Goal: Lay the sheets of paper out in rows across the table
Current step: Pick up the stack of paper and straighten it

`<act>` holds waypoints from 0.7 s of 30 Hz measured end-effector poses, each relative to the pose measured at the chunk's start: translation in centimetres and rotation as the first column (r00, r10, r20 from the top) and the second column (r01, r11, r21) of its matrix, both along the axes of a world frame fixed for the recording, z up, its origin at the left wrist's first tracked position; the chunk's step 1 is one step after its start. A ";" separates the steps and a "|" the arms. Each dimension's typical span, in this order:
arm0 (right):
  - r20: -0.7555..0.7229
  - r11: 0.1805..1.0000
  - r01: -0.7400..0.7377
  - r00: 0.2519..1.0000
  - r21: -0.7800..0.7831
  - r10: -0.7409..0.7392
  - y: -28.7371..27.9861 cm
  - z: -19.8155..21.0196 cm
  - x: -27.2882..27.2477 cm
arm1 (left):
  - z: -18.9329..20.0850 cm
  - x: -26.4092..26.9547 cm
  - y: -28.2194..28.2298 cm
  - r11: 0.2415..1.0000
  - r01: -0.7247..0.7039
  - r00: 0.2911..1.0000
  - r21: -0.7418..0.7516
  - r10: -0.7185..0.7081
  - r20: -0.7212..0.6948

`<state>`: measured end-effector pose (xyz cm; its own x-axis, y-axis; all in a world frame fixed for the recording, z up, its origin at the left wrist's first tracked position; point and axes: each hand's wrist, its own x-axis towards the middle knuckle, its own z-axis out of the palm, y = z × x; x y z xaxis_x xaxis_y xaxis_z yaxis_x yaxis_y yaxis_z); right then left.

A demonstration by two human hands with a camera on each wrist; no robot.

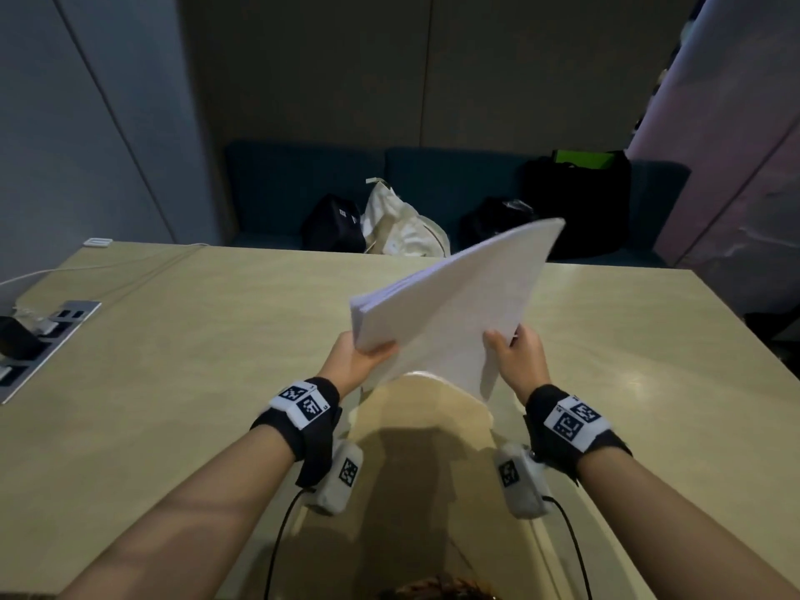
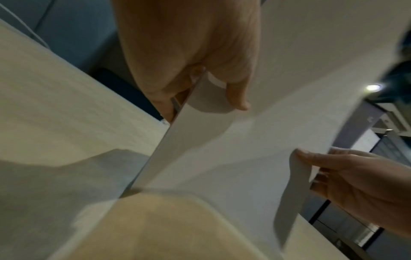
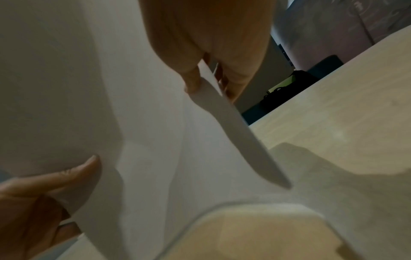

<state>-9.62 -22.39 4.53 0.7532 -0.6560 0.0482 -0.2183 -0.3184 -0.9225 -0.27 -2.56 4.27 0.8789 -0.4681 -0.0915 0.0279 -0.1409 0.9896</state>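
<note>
Hands, head view: left hand (image 1: 361,361) and right hand (image 1: 515,352) each grip the paper stack (image 1: 450,305), tilted above the tabletop (image 1: 195,339).
Left wrist view: thumb pinching the stack's edge.
Right wrist view: fingers pinching the stack's opposite edge.
Risk: loose sheets could slide out, since the stack tilts.

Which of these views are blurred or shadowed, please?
Head view: fairly sharp, dim room, the white paper stack casting a dark shadow on the beige wooden table. Left wrist view: paper edges smeared with motion blur. Right wrist view: soft and blurred throughout.
</note>
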 end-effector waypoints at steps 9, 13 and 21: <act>0.243 0.927 0.293 0.906 0.232 -0.347 0.0 2.0 1.6 | 2.4 0.2 -0.7 0.986 -0.116 0.982 -0.121 0.095 -0.164; 0.201 0.944 0.292 0.926 0.151 -0.319 0.3 1.7 0.9 | 1.5 0.3 0.0 0.985 -0.098 0.977 -0.144 0.068 -0.201; 0.177 0.932 0.335 0.917 0.138 -0.356 2.1 0.3 -0.3 | -0.1 0.4 1.2 0.980 -0.120 0.961 -0.157 0.075 -0.266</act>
